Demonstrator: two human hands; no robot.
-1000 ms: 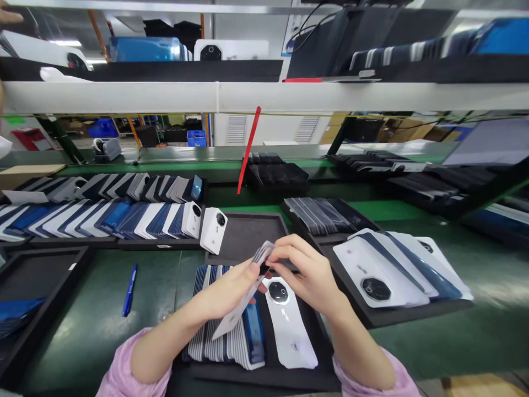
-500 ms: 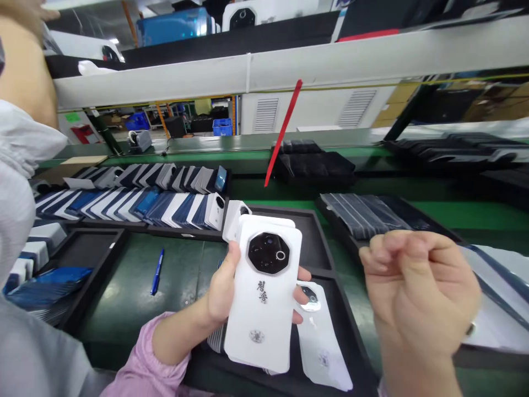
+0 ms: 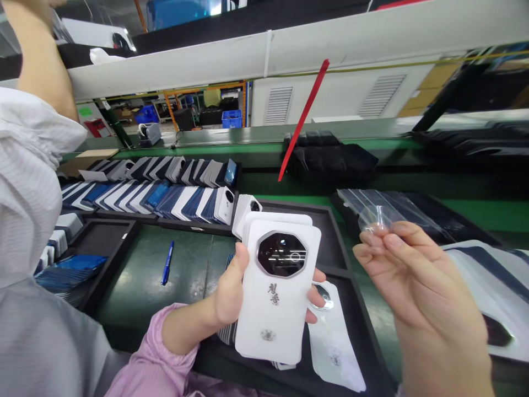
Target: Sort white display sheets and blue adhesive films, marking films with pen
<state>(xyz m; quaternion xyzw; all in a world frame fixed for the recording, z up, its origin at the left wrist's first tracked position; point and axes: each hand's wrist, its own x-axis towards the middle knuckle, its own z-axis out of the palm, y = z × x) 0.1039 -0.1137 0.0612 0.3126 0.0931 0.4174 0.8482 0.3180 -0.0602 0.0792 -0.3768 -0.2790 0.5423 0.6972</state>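
Note:
My left hand [image 3: 228,295] is closed around a small stack of white phone back covers [image 3: 285,320], held upright and facing me. The top cover has a black octagonal camera window [image 3: 281,253], dark lettering and a round emblem. To the right, my right hand [image 3: 433,303] pinches a small piece of clear plastic film [image 3: 378,215] between thumb and fingers, apart from the covers. Below the held stack, more white back covers [image 3: 336,342] lie in a black tray [image 3: 366,325].
Trays of upright white and blue covers [image 3: 185,204] stand at the back left. A blue pen [image 3: 167,264] lies on the green table [image 3: 140,275]. Clear-wrapped dark panels [image 3: 397,212] are at right. A co-worker's sleeve [image 3: 33,165] fills the left edge. A red strip [image 3: 303,118] hangs from the white rail [image 3: 231,55].
My right hand has turned and its fingers have extended, bringing the clear film into sight. The view has shifted a little; my left hand keeps hold of the covers.

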